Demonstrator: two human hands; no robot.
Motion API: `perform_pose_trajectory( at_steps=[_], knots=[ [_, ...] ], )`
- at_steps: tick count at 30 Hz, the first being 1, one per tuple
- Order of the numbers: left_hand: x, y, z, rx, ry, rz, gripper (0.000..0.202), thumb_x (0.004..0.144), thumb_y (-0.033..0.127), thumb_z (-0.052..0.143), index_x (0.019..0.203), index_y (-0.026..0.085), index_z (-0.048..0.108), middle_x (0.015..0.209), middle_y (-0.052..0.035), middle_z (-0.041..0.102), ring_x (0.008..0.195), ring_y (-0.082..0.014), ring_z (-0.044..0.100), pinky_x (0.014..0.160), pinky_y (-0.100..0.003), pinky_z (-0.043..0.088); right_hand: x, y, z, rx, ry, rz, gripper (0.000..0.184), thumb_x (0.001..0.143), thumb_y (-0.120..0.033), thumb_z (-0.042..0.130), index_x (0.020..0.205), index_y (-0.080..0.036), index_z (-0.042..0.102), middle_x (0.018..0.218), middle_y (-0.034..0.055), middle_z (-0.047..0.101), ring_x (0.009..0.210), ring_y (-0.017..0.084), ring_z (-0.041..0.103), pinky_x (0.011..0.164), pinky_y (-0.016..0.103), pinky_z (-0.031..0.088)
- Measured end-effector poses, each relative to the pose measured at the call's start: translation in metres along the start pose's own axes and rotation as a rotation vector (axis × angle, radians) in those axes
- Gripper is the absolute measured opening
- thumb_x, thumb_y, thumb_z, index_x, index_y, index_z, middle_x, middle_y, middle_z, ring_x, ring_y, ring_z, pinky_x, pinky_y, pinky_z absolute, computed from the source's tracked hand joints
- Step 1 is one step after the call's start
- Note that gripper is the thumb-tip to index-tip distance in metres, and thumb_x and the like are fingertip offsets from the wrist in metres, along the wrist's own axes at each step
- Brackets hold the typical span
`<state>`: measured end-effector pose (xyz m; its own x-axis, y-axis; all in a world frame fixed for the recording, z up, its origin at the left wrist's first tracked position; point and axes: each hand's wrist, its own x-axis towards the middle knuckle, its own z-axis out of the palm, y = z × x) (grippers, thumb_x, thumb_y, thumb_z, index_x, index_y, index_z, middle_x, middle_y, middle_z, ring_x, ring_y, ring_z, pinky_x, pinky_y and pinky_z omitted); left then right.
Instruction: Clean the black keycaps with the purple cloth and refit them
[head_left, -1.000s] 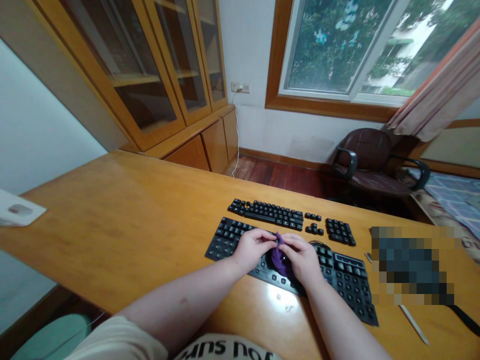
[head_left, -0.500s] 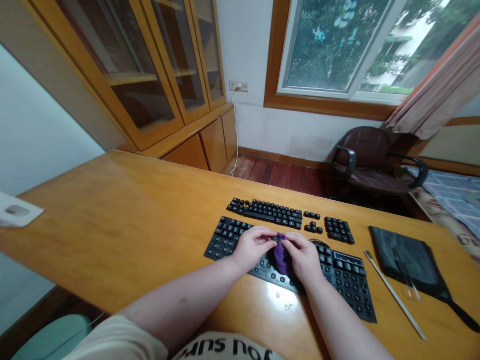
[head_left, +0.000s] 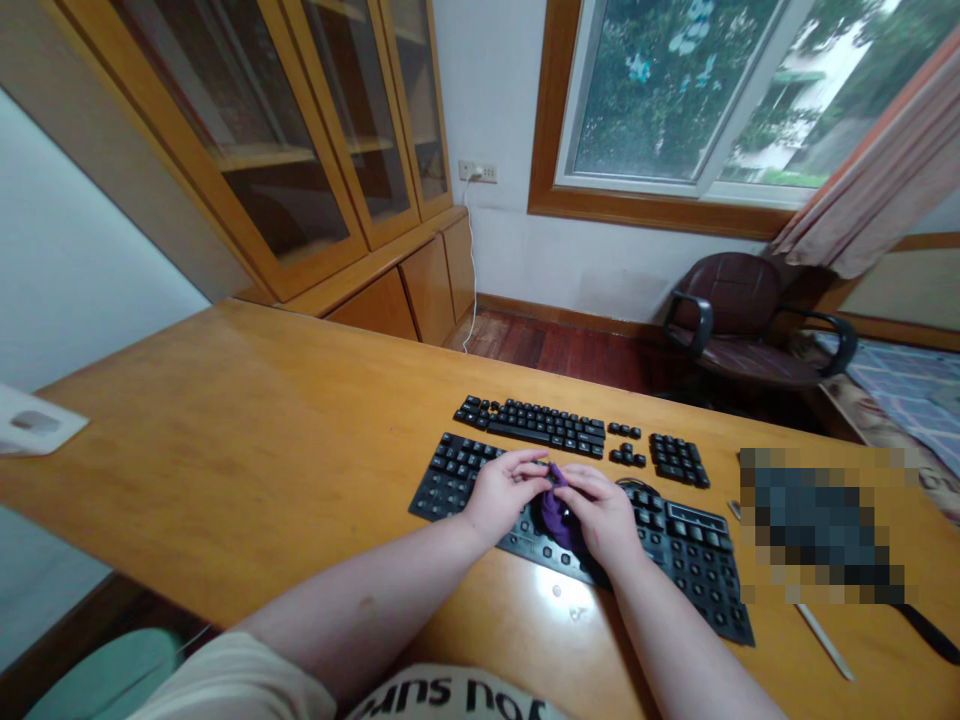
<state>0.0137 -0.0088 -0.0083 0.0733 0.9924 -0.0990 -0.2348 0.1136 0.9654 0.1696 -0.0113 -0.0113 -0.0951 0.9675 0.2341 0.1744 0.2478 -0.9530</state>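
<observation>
Cloth (head_left: 556, 522), purple, crumpled: pinched by left hand (head_left: 501, 498) and right hand (head_left: 606, 515) over long black plastic keyboard (head_left: 701, 572). Loose folds might snag it.

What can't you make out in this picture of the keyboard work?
All in the head view:
- Middle of the keyboard: hidden by the left hand, right hand and purple cloth.
- Anything inside the cloth: hidden by its folds and the fingers.
- Dark item at right: pixelated; the patch also covers part of the white stick.
- White object: cut off by the left edge.
- Loose keycaps' legends: too small.
</observation>
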Motion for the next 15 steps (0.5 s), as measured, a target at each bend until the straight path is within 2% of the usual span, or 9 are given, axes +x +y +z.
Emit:
perform_pose_trajectory(
  at_steps=[4,9,12,15],
  knots=[
    [-0.0003,-0.0021,0.0006,0.027,0.006,0.028,0.029,0.060,0.011,0.071,0.089,0.012,0.065,0.083,-0.0066,0.070,0.080,-0.0176,0.066,0.081,-0.034,0.054,-0.0001,0.0013,-0.0006,-0.016,0.066,0.022,0.008,0.071,-0.024,0.067,0.073,-0.024,0.074,0.080,0.0053,0.072,0.079,0.022,0.065,0.078,0.038,0.052],
    [-0.0006,-0.0041,0.0019,0.056,0.019,0.111,0.028,0.060,0.010,0.071,0.087,0.013,0.066,0.086,-0.0060,0.066,0.075,-0.0141,0.063,0.078,-0.033,0.054,0.0013,-0.0015,-0.0017,-0.044,0.091,0.119,0.013,0.072,-0.029,0.065,0.078,-0.021,0.073,0.086,0.0072,0.072,0.081,0.024,0.066,0.080,0.040,0.051],
    [-0.0021,-0.0048,0.0011,0.126,0.025,0.187,0.032,0.060,0.009,0.072,0.091,0.014,0.066,0.087,-0.0049,0.062,0.079,-0.0143,0.061,0.080,-0.031,0.053,0.0019,-0.0034,-0.0024,0.001,0.042,0.116,0.016,0.074,-0.031,0.064,0.083,-0.021,0.073,0.091,0.0078,0.072,0.086,0.024,0.065,0.084,0.040,0.049],
    [-0.0056,-0.0040,-0.0008,0.289,0.014,0.273,0.030,0.065,0.010,0.068,0.095,0.017,0.066,0.089,-0.0050,0.060,0.079,-0.0143,0.061,0.078,-0.030,0.054,0.0018,-0.0023,-0.0020,0.028,-0.021,0.070,0.016,0.068,-0.028,0.070,0.083,-0.022,0.073,0.091,0.0067,0.071,0.087,0.023,0.065,0.083,0.038,0.050]
  ],
)
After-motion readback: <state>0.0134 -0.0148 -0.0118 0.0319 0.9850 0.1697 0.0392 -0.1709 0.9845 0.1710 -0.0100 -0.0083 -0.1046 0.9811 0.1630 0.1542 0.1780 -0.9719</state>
